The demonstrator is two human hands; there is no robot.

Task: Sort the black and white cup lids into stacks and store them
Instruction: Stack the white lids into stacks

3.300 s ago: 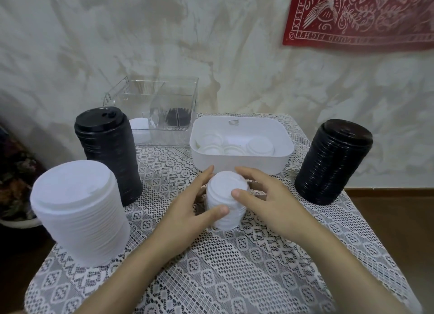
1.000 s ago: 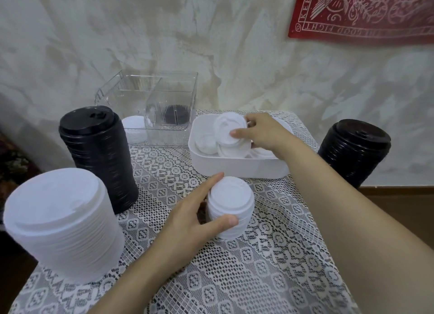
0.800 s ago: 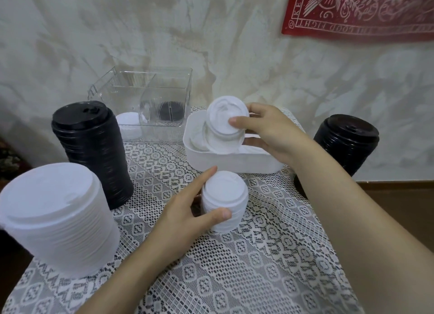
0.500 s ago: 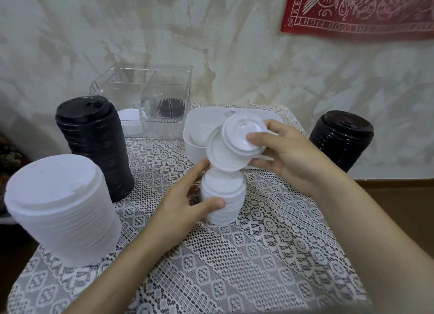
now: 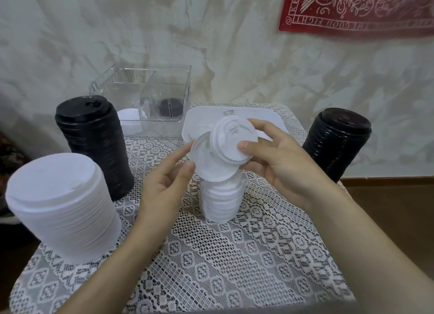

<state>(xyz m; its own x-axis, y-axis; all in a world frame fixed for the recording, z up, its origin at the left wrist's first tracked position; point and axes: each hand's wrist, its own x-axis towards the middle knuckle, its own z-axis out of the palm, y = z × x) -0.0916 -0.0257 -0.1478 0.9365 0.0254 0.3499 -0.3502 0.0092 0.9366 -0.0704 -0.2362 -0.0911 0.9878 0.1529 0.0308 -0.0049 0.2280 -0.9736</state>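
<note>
My right hand [image 5: 279, 158] holds two overlapping white lids [image 5: 225, 147] tilted toward me, just above the small white stack [image 5: 222, 201] at the table's middle. The thumb and fingers of my left hand [image 5: 164, 187] touch the lower lid's left edge, off the stack. A large white lid stack [image 5: 63, 215] stands at the near left, a tall black stack [image 5: 94, 144] behind it, and another black stack [image 5: 338, 142] at the right. The white bin [image 5: 270, 118] sits behind the held lids, its contents hidden.
A clear two-compartment box [image 5: 150, 97] stands at the back against the wall, with black lids [image 5: 170, 105] in its right part and white lids [image 5: 129, 123] at its left. A lace cloth [image 5: 223, 266] covers the small table; floor drops away at right.
My right hand reached into the white bin, lifted two white lids out and brought them over the small stack. My left hand let go of the stack and rose to the lids.
</note>
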